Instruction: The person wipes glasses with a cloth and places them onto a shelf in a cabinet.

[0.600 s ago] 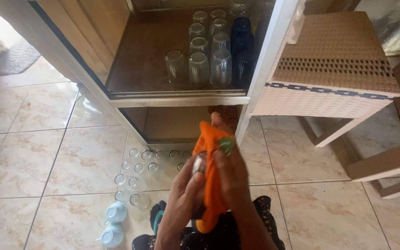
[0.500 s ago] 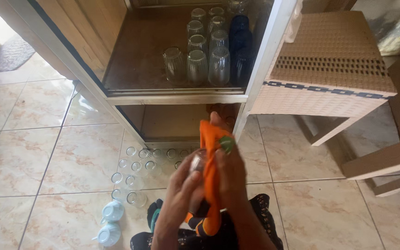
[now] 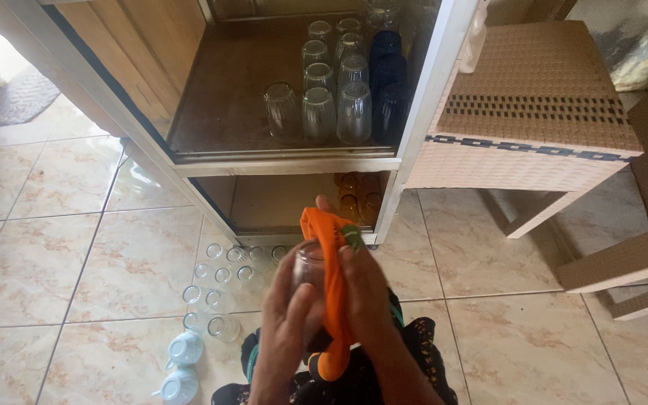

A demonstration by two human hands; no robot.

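— What is held by the hands?

— A clear drinking glass point(image 3: 310, 264) is gripped by the left hand point(image 3: 288, 330); an orange cloth point(image 3: 329, 262) is pressed against the glass by the closed right hand point(image 3: 365, 289).

— What is seen around them?

— Small clear glasses point(image 3: 219, 281) are stood on the tiled floor point(image 3: 76, 262) left of the hands; two pale blue cups point(image 3: 181, 367) are set below-left; upturned glasses point(image 3: 324, 105) are kept on the cabinet shelf point(image 3: 219, 97) beyond; a wicker stool point(image 3: 541, 112) is seen up-right.

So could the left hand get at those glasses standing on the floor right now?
Probably not as it stands: the left hand is wrapped around a clear glass. The floor glasses sit uncovered just to its left, so nothing else blocks the way.
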